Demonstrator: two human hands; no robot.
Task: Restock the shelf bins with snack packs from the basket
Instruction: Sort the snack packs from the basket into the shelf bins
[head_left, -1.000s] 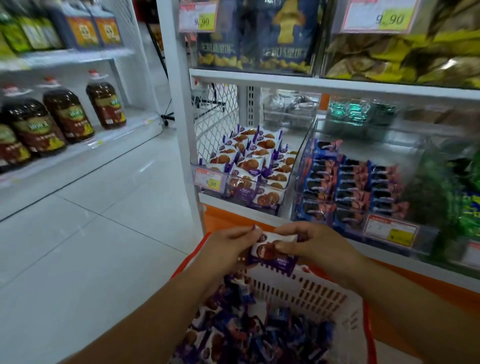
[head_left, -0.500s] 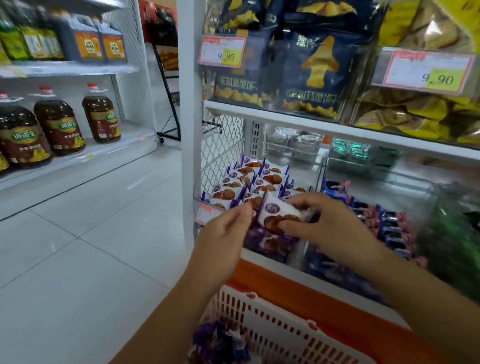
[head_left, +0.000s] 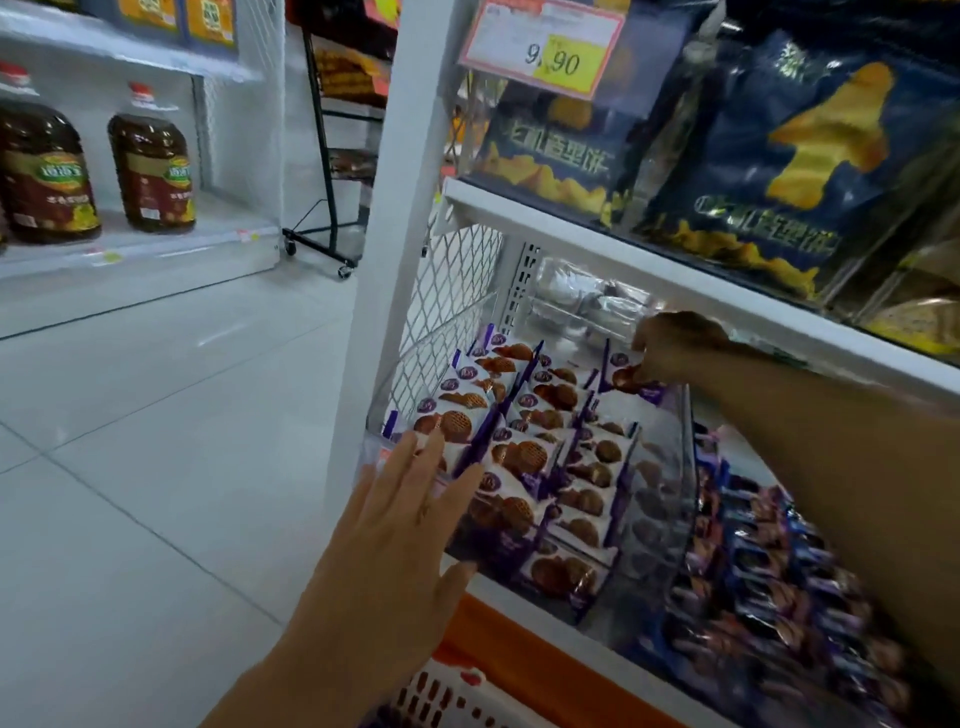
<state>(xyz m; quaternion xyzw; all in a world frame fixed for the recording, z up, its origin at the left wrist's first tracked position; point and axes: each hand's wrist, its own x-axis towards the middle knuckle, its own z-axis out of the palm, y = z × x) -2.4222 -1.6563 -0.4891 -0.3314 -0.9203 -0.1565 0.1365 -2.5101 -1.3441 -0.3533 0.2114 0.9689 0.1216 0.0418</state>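
A clear shelf bin (head_left: 670, 499) holds several rows of white-and-purple cookie snack packs (head_left: 524, 457). My right hand (head_left: 675, 345) reaches deep under the upper shelf and pinches one snack pack (head_left: 626, 376) at the back of the right row. My left hand (head_left: 400, 525) hovers with straight, spread fingers at the bin's front left corner, holding nothing. The white basket (head_left: 441, 699) with a red rim shows only at the bottom edge, below my left wrist.
A second bin of blue-and-purple packs (head_left: 769, 571) sits to the right. Dark blue snack bags (head_left: 779, 156) fill the shelf above, behind a 9.90 price tag (head_left: 550, 49). Oil bottles (head_left: 150, 161) stand on a shelf at left across the white tiled floor (head_left: 130, 441).
My right hand carried the snack pack from in front of the bin to the back of its right row. My left hand let go of the pack and opened flat by the bin's front.
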